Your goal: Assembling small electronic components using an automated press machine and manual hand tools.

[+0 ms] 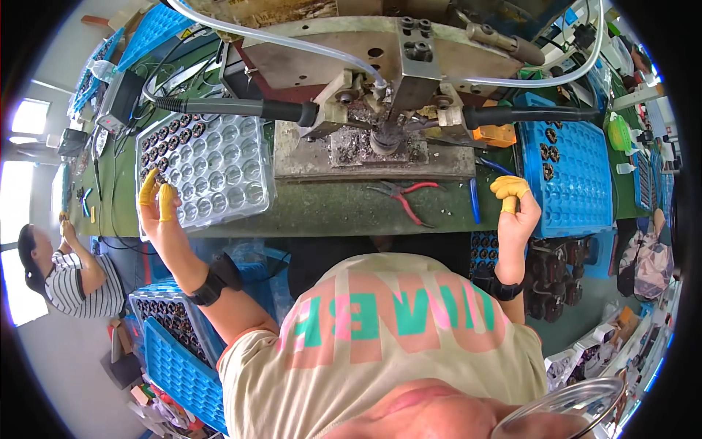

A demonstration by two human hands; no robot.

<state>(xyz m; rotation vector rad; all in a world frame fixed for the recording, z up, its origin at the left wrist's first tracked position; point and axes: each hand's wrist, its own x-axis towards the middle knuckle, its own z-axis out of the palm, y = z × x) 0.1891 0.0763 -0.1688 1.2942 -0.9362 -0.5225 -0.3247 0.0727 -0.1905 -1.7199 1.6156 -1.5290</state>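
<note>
My left hand, with yellow finger cots, reaches over the left side of a clear plastic tray. Its thumb and finger close around a small dark round part at the tray's left edge. Similar dark parts with copper-coloured bits fill the tray's upper left pockets. My right hand, also in yellow finger cots, is curled in a pinch at the bench's front, left of a blue pocketed tray. Whatever those fingers may hold is hidden. A few dark parts sit in that tray's left columns.
A metal machine with black-sleeved side arms stands over a debris-strewn base plate. Red-handled pliers and a blue-handled tool lie before it. More blue trays stand lower left. Another person is at far left.
</note>
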